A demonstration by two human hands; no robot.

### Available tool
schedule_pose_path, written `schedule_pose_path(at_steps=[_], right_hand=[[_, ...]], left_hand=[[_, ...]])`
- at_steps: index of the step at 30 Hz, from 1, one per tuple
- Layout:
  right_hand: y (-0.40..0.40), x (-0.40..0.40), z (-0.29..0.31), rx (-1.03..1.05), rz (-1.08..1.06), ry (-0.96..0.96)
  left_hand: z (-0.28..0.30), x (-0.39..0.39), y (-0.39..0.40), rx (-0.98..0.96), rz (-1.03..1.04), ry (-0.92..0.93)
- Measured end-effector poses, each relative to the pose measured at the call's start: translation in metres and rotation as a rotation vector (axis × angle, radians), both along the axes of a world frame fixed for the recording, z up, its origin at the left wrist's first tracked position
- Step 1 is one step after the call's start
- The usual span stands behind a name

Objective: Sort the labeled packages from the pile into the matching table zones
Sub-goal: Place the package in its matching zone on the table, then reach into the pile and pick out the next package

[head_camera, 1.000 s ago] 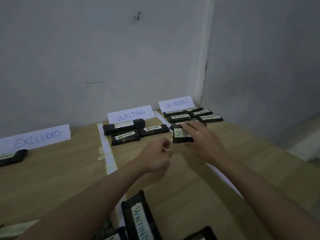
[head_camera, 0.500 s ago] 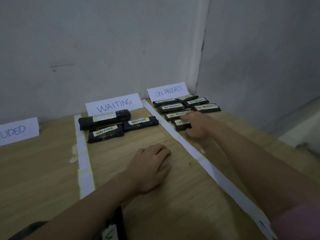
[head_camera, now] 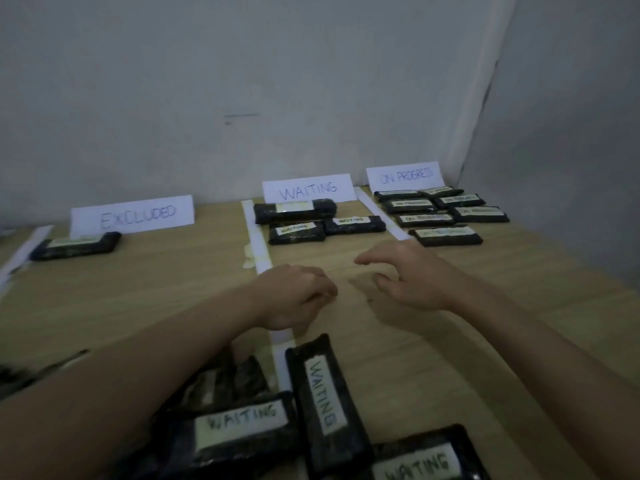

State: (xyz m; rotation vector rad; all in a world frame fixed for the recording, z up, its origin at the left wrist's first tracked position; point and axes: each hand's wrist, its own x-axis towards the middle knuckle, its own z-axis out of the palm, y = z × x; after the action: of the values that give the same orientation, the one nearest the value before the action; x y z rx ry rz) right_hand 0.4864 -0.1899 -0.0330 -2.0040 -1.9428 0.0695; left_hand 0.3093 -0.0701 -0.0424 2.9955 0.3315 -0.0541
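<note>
A pile of black packages (head_camera: 322,403) with white WAITING labels lies at the near edge of the wooden table (head_camera: 156,292). My left hand (head_camera: 294,296) hovers above the pile with its fingers loosely curled and holds nothing. My right hand (head_camera: 412,278) hangs over the table's middle, fingers relaxed and empty. At the back stand three zone signs: EXCLUDED (head_camera: 133,214), WAITING (head_camera: 308,190) and ON PROGRESS (head_camera: 405,175). The newest ON PROGRESS package (head_camera: 446,234) lies at the front of its zone, just beyond my right hand.
White paper strips (head_camera: 256,244) divide the table into zones. One package (head_camera: 78,245) lies below the EXCLUDED sign, three (head_camera: 296,211) in the WAITING zone, several (head_camera: 440,206) in the ON PROGRESS zone. Grey walls close the back and right.
My right hand let go of the ON PROGRESS package in its zone and drew back toward me. My left hand lifted off the table. The view tilted down and the pile came into sight.
</note>
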Motion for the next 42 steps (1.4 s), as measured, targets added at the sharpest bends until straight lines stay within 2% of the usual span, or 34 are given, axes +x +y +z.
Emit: schedule_pose_path(at_steps=[5,9,12,14,17,21,24,27,30,32,34,36,39,40,42], right_hand=[[-0.023,-0.066,0.003,-0.093,0.108,0.026],[-0.027,-0.094,-0.008,-0.225,0.006,0.063],[-0.02,-0.1,-0.011,-0.211,-0.06,0.277],[-0.016,-0.103,-0.005,-0.096,-0.138,0.433],[-0.01,-0.109,0.006,0.148,-0.251,0.72],[-0.003,-0.123,0.02,0.332,-0.288,1.121],[0.002,-0.131,0.025,0.435,-0.312,1.378],[0.007,-0.136,0.025,0.459,-0.296,1.442],[0.01,-0.139,0.023,0.458,-0.27,1.531],[0.01,-0.139,0.023,0.479,-0.246,1.632],[0.013,-0.139,0.022,0.502,-0.246,1.577],[0.015,-0.137,0.023,0.498,-0.237,1.296],[0.016,-0.132,0.026,0.415,-0.09,0.816],[0.017,-0.13,0.028,0.373,-0.048,0.7],[0.019,-0.125,0.031,0.337,-0.026,0.587]], left_hand=[[0.006,-0.049,-0.001,-0.015,0.088,0.006],[0.01,-0.073,-0.01,-0.098,0.134,-0.094],[0.012,-0.081,-0.02,-0.167,0.164,-0.186],[0.01,-0.083,-0.024,-0.274,0.238,-0.258],[0.009,-0.084,-0.029,-0.571,0.358,-0.408],[0.013,-0.082,-0.034,-0.901,0.449,-0.625],[0.017,-0.083,-0.032,-0.953,0.479,-0.71],[0.024,-0.088,-0.029,-0.987,0.488,-0.749],[0.028,-0.092,-0.023,-0.887,0.54,-0.807],[0.032,-0.095,-0.018,-0.901,0.587,-0.875],[0.035,-0.098,-0.015,-0.943,0.579,-0.87],[0.039,-0.099,-0.016,-0.941,0.555,-0.815],[0.04,-0.099,-0.017,-0.975,0.558,-0.796],[0.04,-0.098,-0.017,-0.994,0.559,-0.8],[0.039,-0.097,-0.016,-0.979,0.545,-0.778]])
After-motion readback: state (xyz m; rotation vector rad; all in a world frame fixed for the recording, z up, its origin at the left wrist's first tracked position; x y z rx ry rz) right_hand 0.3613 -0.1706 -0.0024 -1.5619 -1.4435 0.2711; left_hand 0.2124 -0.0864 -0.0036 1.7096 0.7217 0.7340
